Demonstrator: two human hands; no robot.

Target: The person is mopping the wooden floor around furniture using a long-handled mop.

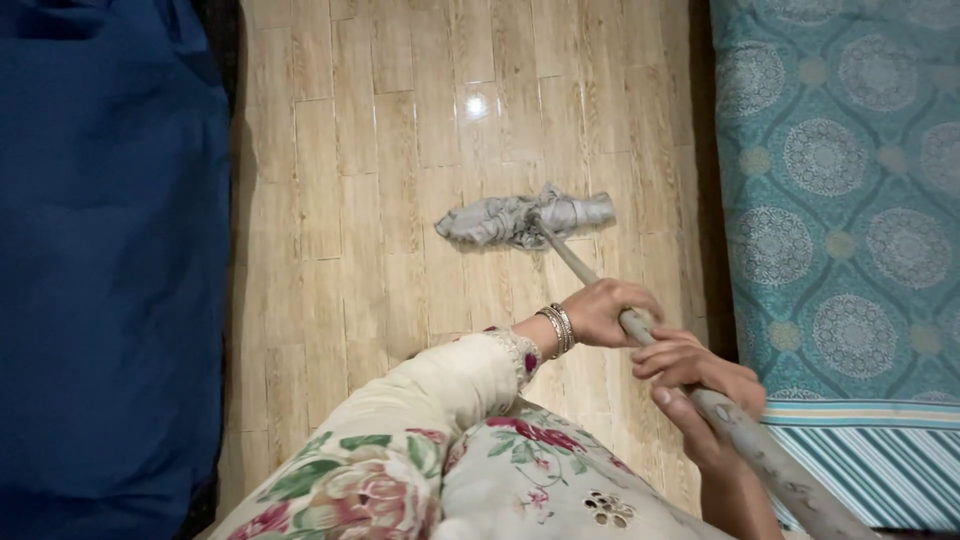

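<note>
A mop with a grey cloth head (525, 218) lies on the pale wood-pattern floor (370, 180), its worn grey handle (770, 455) slanting back toward me at lower right. My left hand (605, 312), with bangles on the wrist, grips the handle higher up toward the mop head. Just below it, my right hand (695, 385) is wrapped around the same handle. A floral sleeve and garment fill the bottom of the view.
A dark blue fabric surface (110, 260) runs along the left edge. A bed with a teal patterned cover (850, 200) and a striped border stands along the right side. The floor strip between them is narrow.
</note>
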